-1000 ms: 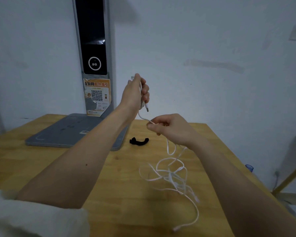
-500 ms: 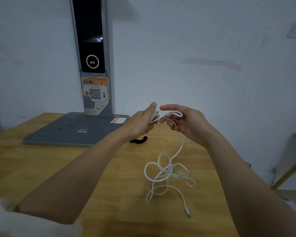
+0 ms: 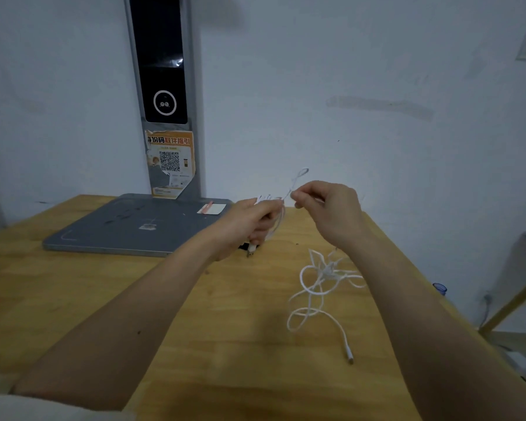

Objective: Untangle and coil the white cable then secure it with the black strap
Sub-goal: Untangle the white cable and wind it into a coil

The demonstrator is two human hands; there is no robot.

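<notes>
- Where the wooden table (image 3: 73, 299) begins at far left, a pale sleeve (image 3: 28, 405) covers the near end of the left forearm at the bottom edge.
- Behind it, a grey flat base (image 3: 128, 226) lies on the table against the wall, with a tall dark-screened column (image 3: 163, 71) rising from it; an orange sticker with a QR code (image 3: 170, 161) is stuck to the column, and a small white-and-red card (image 3: 211, 208) lies on the base's right corner.
- Further right, the left hand (image 3: 246, 226) is held above the table with its fingers curled closed around several gathered turns of the white cable (image 3: 316, 287); 1 plug end (image 3: 251, 250) hangs out below the fist.
- Just under that hand, a dark sliver shows on the table, probably the black strap (image 3: 243, 246), though it is mostly hidden and I cannot be sure.
- Between the 2 hands, a short stretch of cable runs taut, and a small loop (image 3: 299, 174) of it stands up above the fingertips, blurred.
- The right hand (image 3: 328, 211) pinches the cable between thumb and forefinger, the other fingers loosely bent.
- Below the right wrist, the rest of the cable drops to a loose tangle of loops on the table, and its other plug (image 3: 348, 354) lies nearest the viewer.
- At far right, beyond the table edge, a wooden frame leg (image 3: 516, 299) slants up from the floor.
</notes>
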